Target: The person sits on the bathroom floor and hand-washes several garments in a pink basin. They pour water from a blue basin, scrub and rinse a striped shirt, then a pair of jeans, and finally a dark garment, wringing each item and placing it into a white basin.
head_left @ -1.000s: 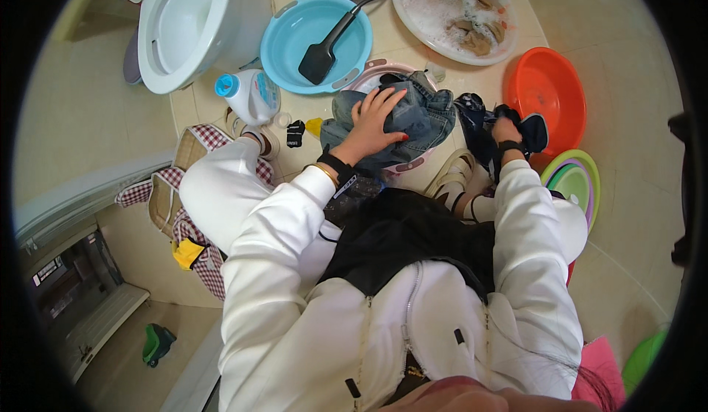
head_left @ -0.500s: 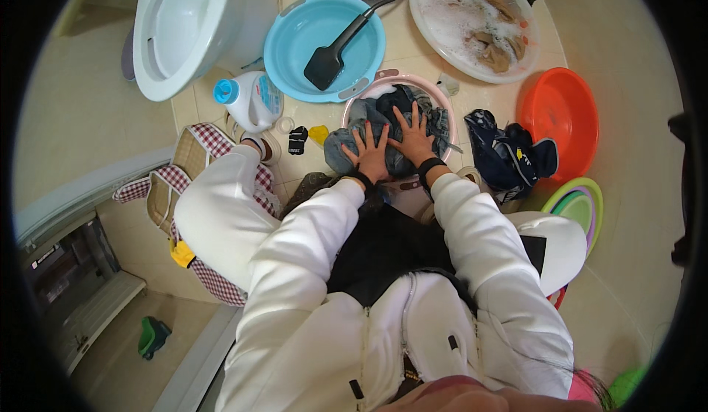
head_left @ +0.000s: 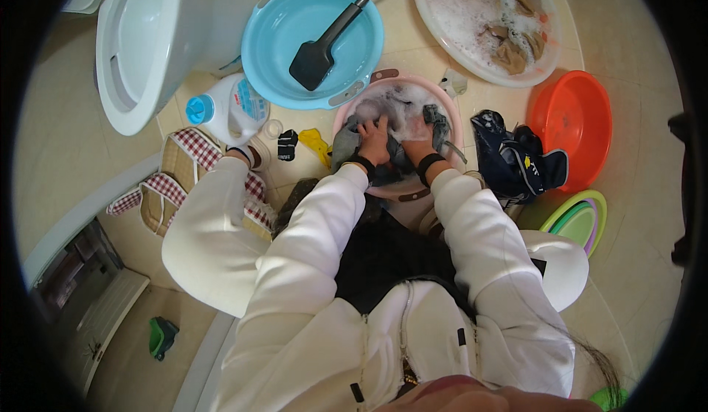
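A pink basin [head_left: 456,117] in front of me holds soapy water with white suds. Wet grey-blue clothing [head_left: 346,145], denim-like, lies in it, partly under the foam. My left hand [head_left: 375,142] presses down on the cloth with its fingers apart. Beside it, my right hand [head_left: 419,145] is pushed into the suds, and its fingers are hidden by foam and water. Part of the clothing [head_left: 436,126] sticks up at the basin's right side, with a strap hanging over the rim.
Beyond stands a light-blue basin [head_left: 254,43] with a black shower head [head_left: 313,64]. A white basin [head_left: 549,65] holds sudsy brown cloth. Around me are a detergent bottle [head_left: 234,110], dark-blue cloth [head_left: 509,158], a red basin [head_left: 586,132], stacked basins [head_left: 579,224] and a toilet [head_left: 129,65].
Both hands have pushed down into the pink basin, and the clothing has sunk. Water and suds now cover much of it. My right hand's fingers have gone under the foam. The view has shifted slightly.
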Tool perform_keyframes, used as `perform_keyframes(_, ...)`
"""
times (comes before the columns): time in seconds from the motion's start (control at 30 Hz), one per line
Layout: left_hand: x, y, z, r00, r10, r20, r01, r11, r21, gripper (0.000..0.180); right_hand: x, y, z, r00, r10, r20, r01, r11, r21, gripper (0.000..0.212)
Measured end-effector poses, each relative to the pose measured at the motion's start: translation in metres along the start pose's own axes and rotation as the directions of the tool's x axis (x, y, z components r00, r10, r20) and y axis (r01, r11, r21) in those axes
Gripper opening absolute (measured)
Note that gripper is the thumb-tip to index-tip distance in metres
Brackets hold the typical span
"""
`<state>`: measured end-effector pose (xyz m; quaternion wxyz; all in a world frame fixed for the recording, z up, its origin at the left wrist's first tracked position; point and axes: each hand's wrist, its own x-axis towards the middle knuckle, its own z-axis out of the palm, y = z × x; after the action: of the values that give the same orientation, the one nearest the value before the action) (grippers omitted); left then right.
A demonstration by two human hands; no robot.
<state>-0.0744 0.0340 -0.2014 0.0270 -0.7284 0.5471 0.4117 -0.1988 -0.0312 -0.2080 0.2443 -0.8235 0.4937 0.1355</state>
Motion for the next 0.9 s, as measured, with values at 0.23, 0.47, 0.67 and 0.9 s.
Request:
perform_keyframes(0.23, 0.014, -0.009, -0.036, 0.980, -0.126, -0.153, -0.010, 0.740, -0.672, 0.078, 0.024, 0.009, -0.055, 0.996, -0.094, -0.009, 0.092, 0.953, 0.288, 0.036)
perform_keyframes(0.47, -0.033, -0.005, -0.105, 0.999, 0.019, -0.041, -0.042, 0.108, -0.993, 0.090, -0.037, -0.028, -0.126, 0.834, -0.350, -0.427, 0.474, 0.850, 0.230, 0.048)
perform_keyframes(0.67, -0.068, 0.001, -0.092, 0.872, 0.055, -0.487, -0.295, 0.853, -0.431, 0.083, -0.076, -0.024, -0.128, 0.676, -0.633, -0.377, 0.696, 0.716, 0.047, 0.030)
perform_keyframes(0.9, -0.099, 0.017, -0.018, 0.980, 0.001, -0.197, -0.011, 0.999, -0.052, 0.129, -0.069, -0.032, -0.083, 0.921, 0.042, -0.386, 0.103, 0.932, 0.348, 0.050)
